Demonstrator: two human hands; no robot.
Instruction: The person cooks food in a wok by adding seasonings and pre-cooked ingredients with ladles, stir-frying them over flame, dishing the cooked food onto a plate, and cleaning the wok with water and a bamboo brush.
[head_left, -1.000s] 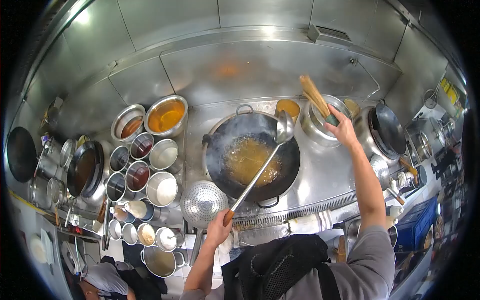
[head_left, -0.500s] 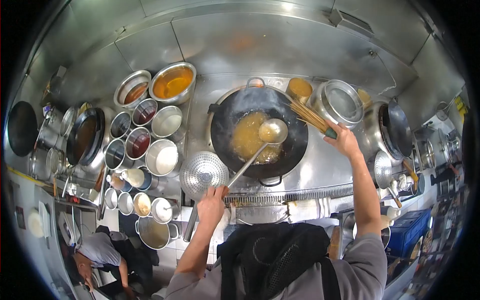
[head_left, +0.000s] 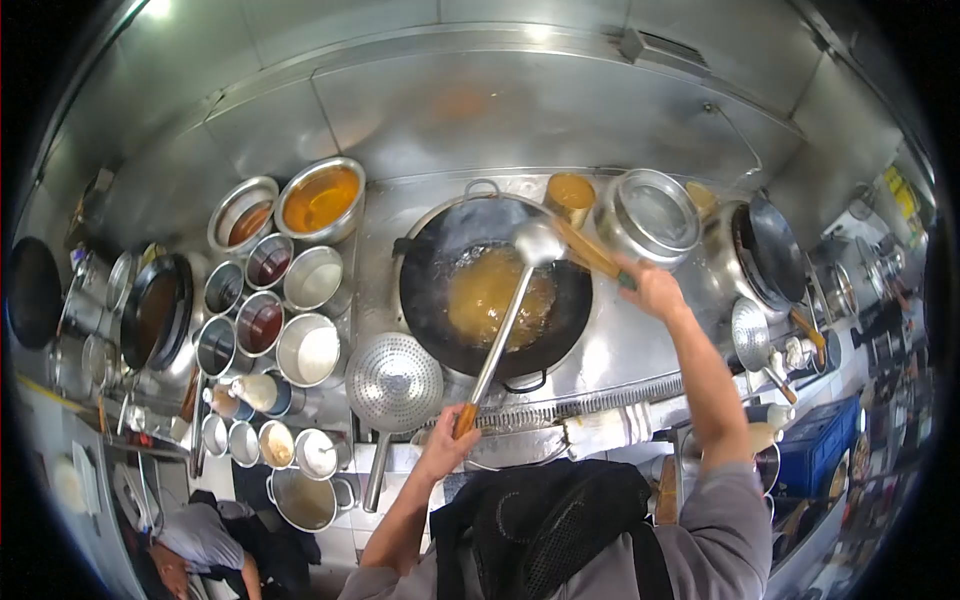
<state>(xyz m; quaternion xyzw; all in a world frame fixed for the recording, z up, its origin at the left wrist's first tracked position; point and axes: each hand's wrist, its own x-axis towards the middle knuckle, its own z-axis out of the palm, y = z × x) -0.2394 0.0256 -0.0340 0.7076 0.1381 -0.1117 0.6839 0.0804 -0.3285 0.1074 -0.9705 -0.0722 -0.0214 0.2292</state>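
My left hand [head_left: 445, 445] is closed around the wooden-ended handle of a long metal ladle [head_left: 503, 325]. The ladle's shiny bowl is over the upper right of a black wok [head_left: 418, 310], raised above the yellowish, bubbling liquid [head_left: 490, 300] inside. Gripped in my right hand [head_left: 655, 290] is a bamboo wok brush [head_left: 590, 248] with a green band at its grip. Its bristle tips reach over the wok's right rim beside the ladle bowl; whether the two touch I cannot tell. A perforated strainer [head_left: 394, 380] rests left of the wok, near my left hand.
Left stand metal pots of sauces and powders [head_left: 308, 350] and a basin of orange liquid [head_left: 322, 200]. Behind my right hand are a can [head_left: 571, 198] and a lidded-looking steel pot [head_left: 655, 215]. Another wok [head_left: 775, 245] stands right. A person [head_left: 200, 545] bends at lower left.
The ladle has come up from the liquid toward the wok's upper right, near the brush, and its bowl has turned. My left hand has shifted right. The view has tilted slightly.
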